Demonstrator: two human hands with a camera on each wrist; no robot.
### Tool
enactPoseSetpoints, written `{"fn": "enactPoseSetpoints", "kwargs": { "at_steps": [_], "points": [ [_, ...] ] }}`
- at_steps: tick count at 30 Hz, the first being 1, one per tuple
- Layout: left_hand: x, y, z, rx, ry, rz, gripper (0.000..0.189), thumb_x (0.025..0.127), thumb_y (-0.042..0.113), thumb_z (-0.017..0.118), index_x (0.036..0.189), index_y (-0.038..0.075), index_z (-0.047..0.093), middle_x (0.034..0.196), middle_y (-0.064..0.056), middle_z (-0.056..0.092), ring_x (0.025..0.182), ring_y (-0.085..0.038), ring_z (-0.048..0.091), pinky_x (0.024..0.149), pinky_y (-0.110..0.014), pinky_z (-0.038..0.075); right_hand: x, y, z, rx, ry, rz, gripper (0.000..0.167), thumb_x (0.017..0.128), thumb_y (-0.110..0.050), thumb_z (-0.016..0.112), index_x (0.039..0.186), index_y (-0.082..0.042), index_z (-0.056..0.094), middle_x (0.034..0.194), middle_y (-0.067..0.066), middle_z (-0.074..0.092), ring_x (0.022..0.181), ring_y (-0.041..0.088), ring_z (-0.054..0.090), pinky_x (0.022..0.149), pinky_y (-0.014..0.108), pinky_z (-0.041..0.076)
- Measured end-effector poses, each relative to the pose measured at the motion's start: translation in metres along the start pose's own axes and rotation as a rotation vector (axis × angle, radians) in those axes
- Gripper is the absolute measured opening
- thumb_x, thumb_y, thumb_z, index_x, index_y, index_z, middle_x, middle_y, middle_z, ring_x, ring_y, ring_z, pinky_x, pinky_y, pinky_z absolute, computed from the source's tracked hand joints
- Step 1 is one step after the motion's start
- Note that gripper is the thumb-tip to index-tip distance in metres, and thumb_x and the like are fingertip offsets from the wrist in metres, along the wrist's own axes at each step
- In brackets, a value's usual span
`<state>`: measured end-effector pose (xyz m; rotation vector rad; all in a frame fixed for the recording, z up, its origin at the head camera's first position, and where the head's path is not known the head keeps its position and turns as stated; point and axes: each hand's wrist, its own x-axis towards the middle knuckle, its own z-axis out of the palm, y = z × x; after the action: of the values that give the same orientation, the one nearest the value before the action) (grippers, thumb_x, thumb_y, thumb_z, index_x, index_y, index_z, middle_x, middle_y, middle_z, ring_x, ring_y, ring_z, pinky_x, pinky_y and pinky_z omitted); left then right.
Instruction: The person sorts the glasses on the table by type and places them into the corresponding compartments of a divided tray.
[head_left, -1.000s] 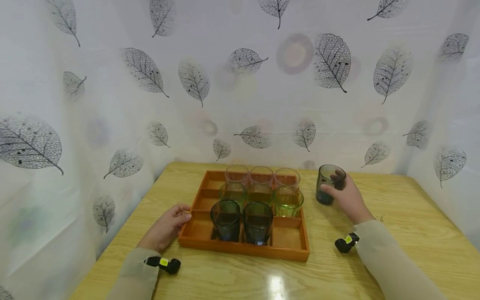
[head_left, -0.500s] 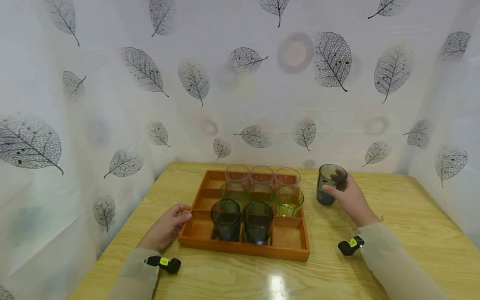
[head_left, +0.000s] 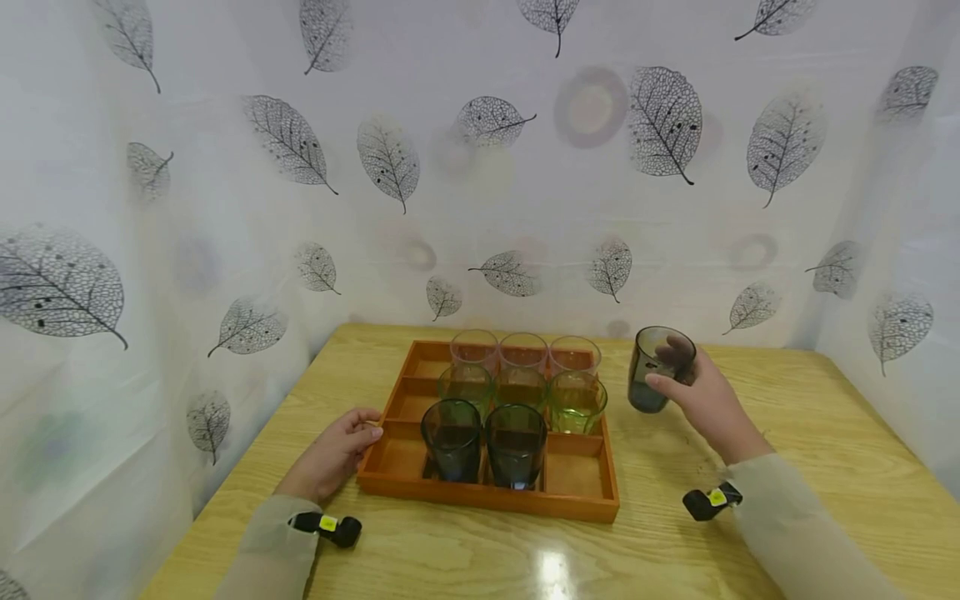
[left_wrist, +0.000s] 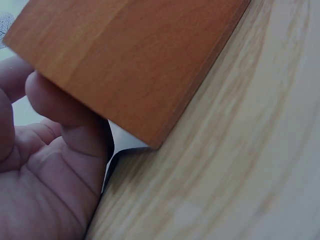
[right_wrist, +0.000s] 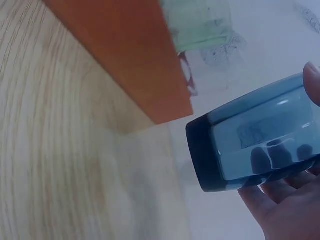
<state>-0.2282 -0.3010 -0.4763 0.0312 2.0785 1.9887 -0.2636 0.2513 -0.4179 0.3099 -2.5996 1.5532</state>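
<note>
My right hand (head_left: 712,404) grips a dark grey glass (head_left: 649,375) by its side, just right of the tray. In the right wrist view the glass (right_wrist: 260,135) is held above the table, its thick dark base towards the tray. At the left, my left hand (head_left: 333,450) holds the left edge of an orange-brown wooden tray (head_left: 487,497). The left wrist view has the fingers (left_wrist: 60,102) curled at the tray's wall (left_wrist: 130,60). Two dark glasses (head_left: 452,442) stand in the tray's front row, with an unfilled compartment (head_left: 576,467) at its right end.
Behind the dark glasses are green glasses (head_left: 576,404) in the middle row and pinkish clear glasses (head_left: 522,354) in the back row. The tray sits on a light wooden table (head_left: 420,550). A leaf-print curtain (head_left: 465,192) closes off the back and sides.
My right hand has shifted slightly right, and the dark glass now tilts a little, its base swung slightly left. The left hand and the tray have stayed in place.
</note>
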Motion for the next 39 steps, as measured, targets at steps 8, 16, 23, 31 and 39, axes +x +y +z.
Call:
{"fn": "enactPoseSetpoints", "kwargs": {
  "at_steps": [8,16,23,31,39],
  "points": [
    [-0.001,0.001,0.0,-0.006,0.001,0.003,0.036,0.104,0.014,0.057,0.132,-0.002,0.04,0.091,-0.001,0.053,0.066,-0.012,0.044,0.054,-0.024,0.044,-0.011,-0.02,0.001,0.09,-0.047,-0.05,0.077,0.1,-0.029,0.067,0.159,-0.008,0.022,0.15,0.018,0.042,0.118,0.001,0.051,0.09,0.014,0.046],
    [-0.001,0.001,0.002,-0.014,0.007,-0.006,0.031,0.104,0.012,0.057,0.13,0.0,0.042,0.09,-0.001,0.053,0.066,-0.013,0.045,0.054,-0.025,0.043,-0.021,-0.037,0.003,0.151,-0.071,-0.104,0.074,0.1,-0.019,0.067,0.158,-0.007,0.024,0.146,0.016,0.047,0.118,-0.001,0.054,0.09,0.016,0.048],
    [-0.001,0.0,0.0,-0.014,-0.011,0.005,0.031,0.104,0.012,0.056,0.129,0.0,0.041,0.089,-0.001,0.052,0.067,-0.013,0.044,0.055,-0.025,0.044,-0.03,-0.049,0.006,0.186,-0.104,-0.164,0.07,0.098,-0.01,0.068,0.156,-0.007,0.029,0.143,0.014,0.049,0.117,0.005,0.058,0.089,0.021,0.051],
    [0.0,0.0,0.001,-0.009,-0.001,-0.001,0.031,0.104,0.013,0.056,0.128,0.001,0.042,0.089,-0.001,0.052,0.067,-0.013,0.045,0.055,-0.025,0.044,-0.036,-0.061,0.011,0.218,-0.173,-0.224,0.069,0.096,-0.001,0.067,0.155,-0.006,0.032,0.143,0.016,0.05,0.122,0.009,0.057,0.092,0.022,0.05],
    [-0.001,0.001,0.001,-0.007,-0.007,0.004,0.033,0.104,0.014,0.056,0.13,-0.001,0.041,0.09,-0.001,0.052,0.067,-0.012,0.045,0.055,-0.025,0.043,-0.043,-0.065,0.021,0.226,-0.208,-0.233,0.067,0.095,0.0,0.068,0.153,-0.007,0.036,0.142,0.021,0.05,0.122,0.014,0.058,0.093,0.025,0.051]
  ]
}}
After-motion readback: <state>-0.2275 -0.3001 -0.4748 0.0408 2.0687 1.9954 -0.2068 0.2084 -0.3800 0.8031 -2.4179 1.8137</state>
